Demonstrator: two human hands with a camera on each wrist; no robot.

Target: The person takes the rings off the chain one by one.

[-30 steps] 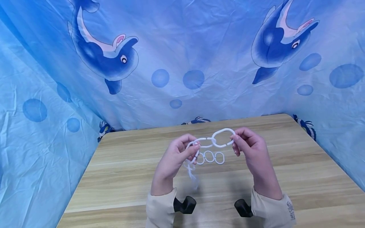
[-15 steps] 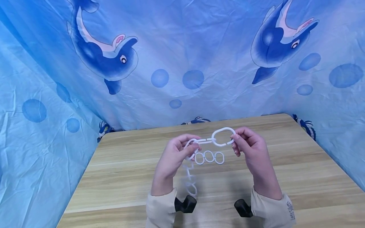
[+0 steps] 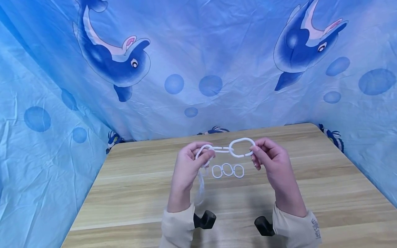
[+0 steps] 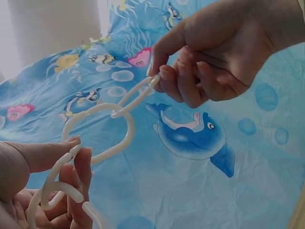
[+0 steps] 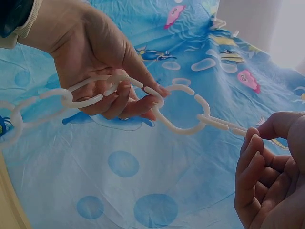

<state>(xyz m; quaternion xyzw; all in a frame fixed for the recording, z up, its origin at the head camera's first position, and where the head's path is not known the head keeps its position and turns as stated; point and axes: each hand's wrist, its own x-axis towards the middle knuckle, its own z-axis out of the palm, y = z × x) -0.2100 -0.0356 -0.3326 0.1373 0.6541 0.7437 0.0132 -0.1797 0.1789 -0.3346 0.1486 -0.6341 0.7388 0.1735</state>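
A chain of white plastic links (image 3: 245, 138) stretches between both hands above the table. My left hand (image 3: 191, 162) pinches one link between thumb and fingers. From that hand the rest of the chain (image 3: 201, 187) dangles, blurred by motion. At the other end my right hand (image 3: 273, 157) pinches the outermost link by its edge. One link joins the two held ones; the left wrist view shows this middle link (image 4: 131, 129) threaded through both. Each link has a small gap in its side. In the right wrist view, several further links (image 5: 55, 92) trail left from the left hand.
A short row of three white links (image 3: 227, 164) lies on the wooden table (image 3: 133, 186), beyond and below the held chain. A blue dolphin-print cloth (image 3: 192, 44) rises behind the table and at its sides. A black wrist mount (image 3: 208, 219) sits at the left sleeve.
My left hand has risen slightly and tilted its link; the dangling chain has swung. The middle link has turned nearly edge-on. My right hand has stayed nearly still with its link.
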